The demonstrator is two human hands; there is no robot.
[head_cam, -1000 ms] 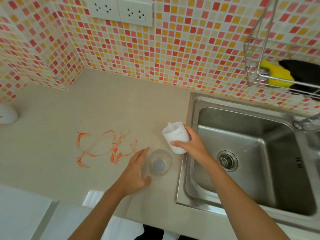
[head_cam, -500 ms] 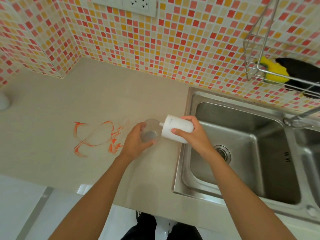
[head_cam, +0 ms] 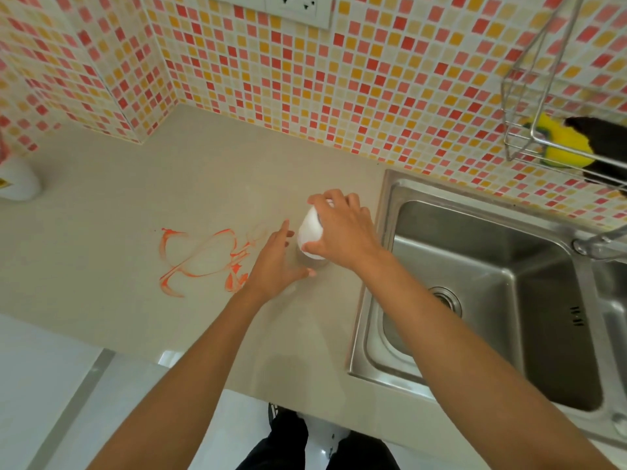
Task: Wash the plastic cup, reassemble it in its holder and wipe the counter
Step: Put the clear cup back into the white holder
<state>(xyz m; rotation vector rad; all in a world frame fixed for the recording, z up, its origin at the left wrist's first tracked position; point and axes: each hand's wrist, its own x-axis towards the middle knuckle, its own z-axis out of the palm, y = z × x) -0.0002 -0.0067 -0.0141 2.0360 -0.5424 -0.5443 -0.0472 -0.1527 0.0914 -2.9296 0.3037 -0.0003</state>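
My right hand point(head_cam: 339, 228) grips a white plastic cup point(head_cam: 310, 232) from above, on the beige counter point(head_cam: 237, 184) just left of the sink. The cup stands in a clear holder point(head_cam: 317, 263), of which only a rim shows beneath it. Beside them on the left, my left hand point(head_cam: 274, 262) lies with its fingers stretched and apart and its thumb near the holder's base; I cannot tell if it touches. An orange-red smear point(head_cam: 203, 256) marks the counter left of that hand.
A steel sink point(head_cam: 475, 283) with a drain lies to the right, and a faucet point(head_cam: 604, 245) is at its far edge. A wire rack point(head_cam: 519, 144) on the tiled wall holds a yellow sponge point(head_cam: 556, 144) and a black cloth point(head_cam: 600, 144). A white container point(head_cam: 17, 181) stands far left.
Both hands came down from holding the cup and clear holder in the air. The cup now stands in the holder on the counter, and my left hand has let go and spread its fingers.
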